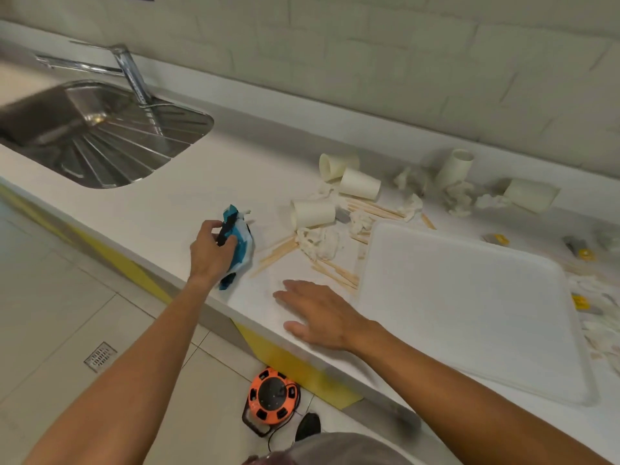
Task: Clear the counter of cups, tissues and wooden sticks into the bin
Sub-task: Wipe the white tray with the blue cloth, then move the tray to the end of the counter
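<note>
Your left hand [210,250] clenched a crumpled blue-and-white wrapper [236,245] at the white desk [188,182] edge; your right hand [322,313] lay flat, fingers released. Cream paper cups [315,213], white tissues [318,241] and wooden sticks [278,251] sat just beyond; best gathered in bunches.

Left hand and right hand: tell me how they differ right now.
The left hand is closed around a blue and white crumpled wrapper; the right hand holds nothing. The left hand's fingers curl; the right hand's fingers lie spread flat on the counter. Both are bare and near the counter's front edge.
</note>
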`<state>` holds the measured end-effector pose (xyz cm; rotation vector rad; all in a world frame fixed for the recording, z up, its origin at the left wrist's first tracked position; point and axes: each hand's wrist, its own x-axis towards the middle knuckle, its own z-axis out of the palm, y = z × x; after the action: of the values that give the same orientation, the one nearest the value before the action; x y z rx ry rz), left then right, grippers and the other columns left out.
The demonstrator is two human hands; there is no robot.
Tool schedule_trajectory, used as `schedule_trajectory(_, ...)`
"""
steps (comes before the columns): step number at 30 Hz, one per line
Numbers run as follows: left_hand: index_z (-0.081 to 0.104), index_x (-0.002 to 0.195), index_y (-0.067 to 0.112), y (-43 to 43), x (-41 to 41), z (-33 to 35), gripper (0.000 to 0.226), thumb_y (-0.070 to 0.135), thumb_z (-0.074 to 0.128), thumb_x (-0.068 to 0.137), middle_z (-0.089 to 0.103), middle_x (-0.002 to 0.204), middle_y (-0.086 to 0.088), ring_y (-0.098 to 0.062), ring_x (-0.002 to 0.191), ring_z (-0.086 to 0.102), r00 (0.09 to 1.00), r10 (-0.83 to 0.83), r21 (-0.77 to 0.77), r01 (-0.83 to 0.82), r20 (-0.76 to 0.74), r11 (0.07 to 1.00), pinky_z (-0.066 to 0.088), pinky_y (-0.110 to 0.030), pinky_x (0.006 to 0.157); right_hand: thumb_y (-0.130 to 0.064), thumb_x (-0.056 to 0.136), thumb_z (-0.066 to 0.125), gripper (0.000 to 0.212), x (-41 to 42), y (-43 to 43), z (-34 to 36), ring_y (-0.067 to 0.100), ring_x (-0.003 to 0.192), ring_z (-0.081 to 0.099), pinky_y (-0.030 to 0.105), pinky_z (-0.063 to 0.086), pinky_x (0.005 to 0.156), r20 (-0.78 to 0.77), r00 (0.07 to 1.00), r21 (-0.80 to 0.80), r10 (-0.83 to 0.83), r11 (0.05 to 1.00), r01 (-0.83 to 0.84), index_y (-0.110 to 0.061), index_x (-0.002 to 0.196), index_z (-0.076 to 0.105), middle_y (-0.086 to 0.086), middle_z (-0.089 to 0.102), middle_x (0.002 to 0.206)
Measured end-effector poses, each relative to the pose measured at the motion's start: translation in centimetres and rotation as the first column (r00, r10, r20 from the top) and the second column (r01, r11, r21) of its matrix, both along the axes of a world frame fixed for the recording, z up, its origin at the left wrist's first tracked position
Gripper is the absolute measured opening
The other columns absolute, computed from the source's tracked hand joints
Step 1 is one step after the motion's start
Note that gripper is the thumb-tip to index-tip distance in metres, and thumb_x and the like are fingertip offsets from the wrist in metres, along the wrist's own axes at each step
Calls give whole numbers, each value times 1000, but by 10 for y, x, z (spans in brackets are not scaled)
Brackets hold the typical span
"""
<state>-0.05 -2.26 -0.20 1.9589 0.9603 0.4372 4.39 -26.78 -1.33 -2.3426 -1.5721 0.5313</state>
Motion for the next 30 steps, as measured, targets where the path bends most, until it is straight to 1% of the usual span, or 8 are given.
schedule_trajectory(5, 58, 125, 11, 10, -1, -18, 36, 23, 64, 92, 65, 108, -10, -26, 95, 63, 986, -125, 172, 143, -111, 975, 53, -35, 83, -44, 98, 44, 56, 3, 14, -20, 24, 148, 17, 43, 20, 118, 84, 996, -12, 5, 1000, -4, -25, 150, 32, 6, 22, 161)
schedule_trajectory(9, 59, 122, 16, 5, 6, -19, 36, 29, 63, 89, 55, 114, -14, -31, 104, 55, 984, -45, 326, 100, -171, 940, 50, -44, 87, -41, 98, 45, 54, 3, 17, -23, 26, 147, 20, 45, 21, 118, 96, 995, 8, -18, 1000, 17, -23, 148, 36, 8, 25, 160)
schedule_trajectory(12, 59, 118, 17, -17, 17, -3, 30, 26, 61, 90, 52, 113, -10, -28, 103, 50, 998, -47, 498, 22, 38, 867, 43, -43, 88, -38, 97, 47, 54, -3, 17, -21, 26, 146, 21, 42, 16, 119, 57, 996, 27, -71, 997, 69, -21, 147, 38, 9, 28, 158)
schedule_trajectory(15, 60, 113, 15, -48, 42, 8, 22, 19, 57, 91, 55, 105, -4, -21, 95, 51, 939, -289, 597, 124, 188, 792, 45, -37, 81, -36, 96, 48, 48, -10, 7, -8, 19, 137, 35, 37, 23, 115, -146, 941, 198, -306, 923, 331, -22, 143, 45, 1, 45, 147)
schedule_trajectory(18, 62, 109, 12, -88, 78, 14, 18, 14, 54, 93, 56, 102, -3, -19, 93, 50, 796, -580, 638, 359, 172, 681, 44, -30, 82, -30, 96, 55, 38, -8, -15, 12, 10, 118, 53, 29, 40, 104, -413, 731, 277, -544, 689, 670, -24, 133, 54, -5, 58, 131)
schedule_trajectory(22, 64, 111, 14, -140, 128, 12, 21, 17, 55, 92, 57, 106, -2, -21, 100, 49, 621, -783, 645, 584, 35, 492, 43, -31, 89, -22, 92, 61, 16, 6, -62, 35, 9, 80, 69, 28, 58, 76, -697, 278, 152, -661, 242, 958, -22, 107, 65, -3, 71, 95)
schedule_trajectory(26, 61, 120, 13, -186, 175, 6, 29, 20, 55, 92, 55, 114, -5, -26, 109, 50, 485, -866, 595, 735, -125, 325, 43, -39, 96, -20, 93, 62, 6, -2, -122, 41, 15, 61, 69, 34, 59, 64, -801, -50, 97, -597, -212, 972, -16, 97, 62, 4, 71, 83)
schedule_trajectory(30, 57, 128, 13, -220, 206, 3, 35, 17, 53, 93, 53, 125, -11, -32, 118, 47, 396, -877, 553, 810, -271, 195, 41, -43, 100, -20, 92, 64, 17, -26, -168, 28, 15, 54, 62, 29, 51, 53, -861, -285, 49, -421, -627, 778, -12, 103, 53, 13, 68, 86)
